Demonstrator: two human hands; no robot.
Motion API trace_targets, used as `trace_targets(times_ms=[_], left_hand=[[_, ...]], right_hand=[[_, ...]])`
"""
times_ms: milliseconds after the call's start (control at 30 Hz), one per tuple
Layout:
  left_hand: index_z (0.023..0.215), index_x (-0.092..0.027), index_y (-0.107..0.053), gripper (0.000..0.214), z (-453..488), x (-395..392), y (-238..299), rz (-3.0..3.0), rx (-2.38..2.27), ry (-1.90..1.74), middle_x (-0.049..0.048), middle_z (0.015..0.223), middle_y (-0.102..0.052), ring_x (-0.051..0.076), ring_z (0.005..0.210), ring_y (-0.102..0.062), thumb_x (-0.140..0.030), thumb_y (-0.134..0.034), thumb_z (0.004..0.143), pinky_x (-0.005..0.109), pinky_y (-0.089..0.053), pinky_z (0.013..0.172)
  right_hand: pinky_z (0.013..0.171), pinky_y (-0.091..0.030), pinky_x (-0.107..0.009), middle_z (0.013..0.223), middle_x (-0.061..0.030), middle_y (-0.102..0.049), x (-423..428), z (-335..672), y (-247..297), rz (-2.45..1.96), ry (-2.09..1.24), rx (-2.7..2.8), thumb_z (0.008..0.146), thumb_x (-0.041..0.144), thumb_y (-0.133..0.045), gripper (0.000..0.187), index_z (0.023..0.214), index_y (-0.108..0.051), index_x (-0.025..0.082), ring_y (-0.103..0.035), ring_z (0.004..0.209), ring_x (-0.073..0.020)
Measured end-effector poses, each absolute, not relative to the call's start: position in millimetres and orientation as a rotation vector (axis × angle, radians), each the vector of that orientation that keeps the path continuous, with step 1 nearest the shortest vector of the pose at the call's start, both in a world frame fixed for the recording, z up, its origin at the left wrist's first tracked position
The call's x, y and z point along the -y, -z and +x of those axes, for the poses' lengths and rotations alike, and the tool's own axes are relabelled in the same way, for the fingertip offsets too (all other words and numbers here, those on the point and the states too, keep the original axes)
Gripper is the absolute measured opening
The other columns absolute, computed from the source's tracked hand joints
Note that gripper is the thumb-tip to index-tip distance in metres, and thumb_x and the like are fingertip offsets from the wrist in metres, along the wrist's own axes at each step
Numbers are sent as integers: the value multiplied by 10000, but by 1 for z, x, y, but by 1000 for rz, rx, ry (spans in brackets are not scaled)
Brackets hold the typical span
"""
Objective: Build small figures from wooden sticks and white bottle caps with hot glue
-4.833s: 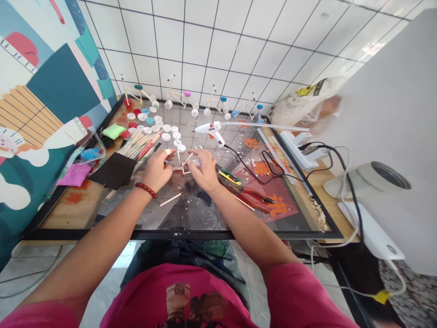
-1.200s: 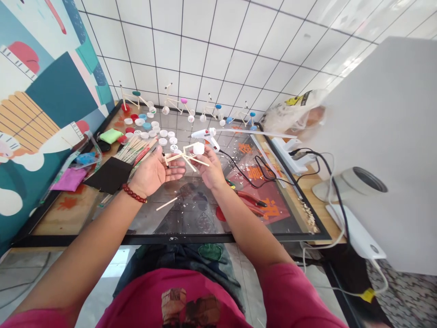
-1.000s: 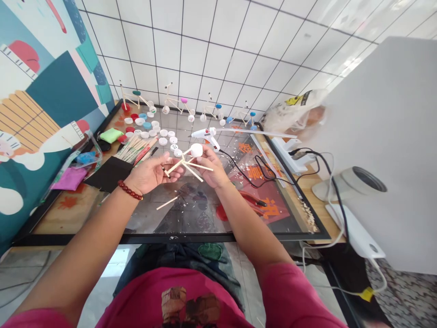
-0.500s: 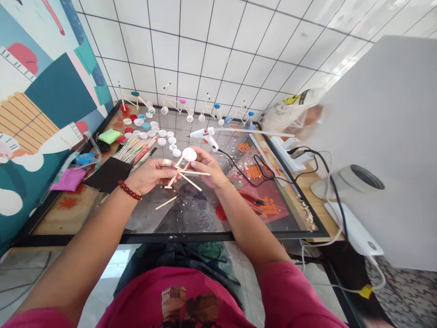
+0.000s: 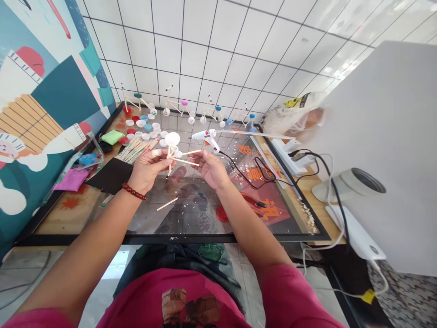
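Above the middle of the table, a small bicycle model of thin wooden sticks (image 5: 186, 161) with a white bottle cap (image 5: 172, 139) as a wheel is held in the air. My left hand (image 5: 147, 169) pinches the joint where the sticks meet, thumb on the near side. Two free sticks point right, toward my right hand (image 5: 210, 169), whose curled fingers close at their ends. A dark-tipped end of the model points down below my left fingertips. On the glass under my hands lies a loose wooden stick (image 5: 167, 203).
Several finished stick bicycles (image 5: 177, 105) stand along the tiled wall. Loose bottle caps (image 5: 145, 136), a bundle of sticks (image 5: 136, 149) and a black sheet (image 5: 111, 175) lie left. A white glue gun (image 5: 206, 137) with its cord and red-handled pliers (image 5: 247, 200) are right.
The model has turned in my hands, its white cap wheel shifting left and up. My right hand has moved off the cap to the free stick ends.
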State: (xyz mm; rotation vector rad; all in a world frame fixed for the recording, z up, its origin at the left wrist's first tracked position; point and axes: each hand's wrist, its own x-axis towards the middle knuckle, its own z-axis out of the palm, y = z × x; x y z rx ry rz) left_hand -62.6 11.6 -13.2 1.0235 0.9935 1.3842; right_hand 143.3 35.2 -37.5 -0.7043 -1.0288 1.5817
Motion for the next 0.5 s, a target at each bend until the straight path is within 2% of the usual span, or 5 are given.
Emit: trace_targets(times_ms=[100,300,400,500], left_hand=[[839,-182,-738,338,-61,-15,18,1054,-1062,-1479,25,778,-744,224,760,-726,-289,-889,556,367,-586,726],[892,-161,-758,345,-60,-24,36,1149,-1181,-1627,38,820,-753,217,795,-724,-278,-852,580,342,-594,735],[921,-168,-772,322,-60,-26,43,1252,-1216,-1666,44,858,-768,213,826,-724,-273,-830,622,345,-598,788],[942,-172,-772,300,-60,-26,44,1348,-1237,-1665,44,865,-773,210,822,-724,-276,-800,662,350,-601,802]], right_hand=[[813,-558,-297,1027,-25,-775,-35,144,38,-700,-1564,1037,768,568,-747,362,930,-771,246,-689,891,-158],[871,-541,-342,985,-36,-780,-34,142,40,-872,-1440,1134,677,525,-826,372,915,-780,243,-695,847,-170],[887,-532,-359,966,-37,-776,-35,140,44,-984,-1284,1299,726,476,-788,325,937,-783,229,-694,866,-183],[890,-532,-367,931,-47,-778,-36,138,48,-1112,-1104,1474,812,350,-700,245,985,-777,194,-697,883,-199]])
